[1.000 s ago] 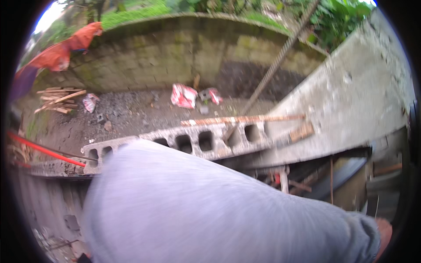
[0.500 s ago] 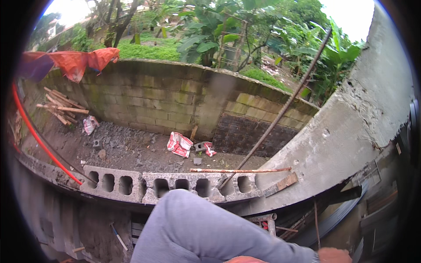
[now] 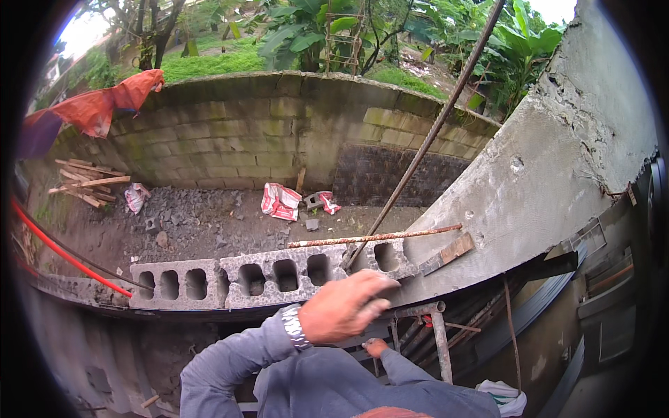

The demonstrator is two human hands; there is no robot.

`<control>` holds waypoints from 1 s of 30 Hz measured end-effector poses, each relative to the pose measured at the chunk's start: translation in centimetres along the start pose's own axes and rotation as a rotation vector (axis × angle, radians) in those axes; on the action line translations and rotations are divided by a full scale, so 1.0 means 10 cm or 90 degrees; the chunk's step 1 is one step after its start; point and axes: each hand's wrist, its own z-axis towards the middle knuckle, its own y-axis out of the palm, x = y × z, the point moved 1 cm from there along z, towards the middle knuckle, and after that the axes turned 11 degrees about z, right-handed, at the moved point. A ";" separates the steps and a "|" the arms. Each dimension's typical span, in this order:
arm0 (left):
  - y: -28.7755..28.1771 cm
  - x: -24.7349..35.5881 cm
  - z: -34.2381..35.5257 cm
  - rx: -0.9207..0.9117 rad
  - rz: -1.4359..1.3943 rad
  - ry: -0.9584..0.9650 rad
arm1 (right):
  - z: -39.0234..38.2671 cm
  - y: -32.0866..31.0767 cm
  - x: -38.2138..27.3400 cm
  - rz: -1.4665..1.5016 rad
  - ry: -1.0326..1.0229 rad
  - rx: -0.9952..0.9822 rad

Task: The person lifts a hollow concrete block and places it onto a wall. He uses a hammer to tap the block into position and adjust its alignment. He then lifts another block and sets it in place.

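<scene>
My left hand [image 3: 348, 303], with a silver watch at the wrist, is raised in front of the row of hollow concrete blocks [image 3: 209, 282], its fingers loosely bent and apart, holding nothing I can see. Farther down, my right hand [image 3: 374, 347] is closed on a bar of the metal scaffold, beside its upright tube [image 3: 440, 345]. A long steel rebar [image 3: 425, 145] rises slanting from one block cell. A rusty rod [image 3: 373, 235] lies along the back of the blocks, and a short plank [image 3: 446, 255] rests at their right end on the concrete.
A sloping concrete slab [image 3: 523, 195] bounds the right. An orange hose [image 3: 66, 247] runs at left. Below, beyond the blocks, lie rubble, wood pieces [image 3: 90, 181] and torn sacks [image 3: 279, 203] before a mossy block wall [image 3: 244, 111]. A drop shows under the scaffold.
My left arm, which filled the lower middle and reached far right, has swung up and left, bringing the hand before the blocks. My right hand has come into view. The view has shifted.
</scene>
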 end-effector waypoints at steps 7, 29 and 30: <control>-0.14 -0.57 -0.77 0.073 -0.470 -0.381 | -0.78 -0.70 -1.21 0.179 0.156 -0.180; 0.51 -0.82 -0.77 0.392 0.089 -0.361 | -1.78 -0.56 -4.33 0.849 -0.337 -0.295; 0.50 -0.76 -0.72 0.390 0.143 -0.315 | -1.76 -0.50 -4.32 0.895 -0.339 -0.311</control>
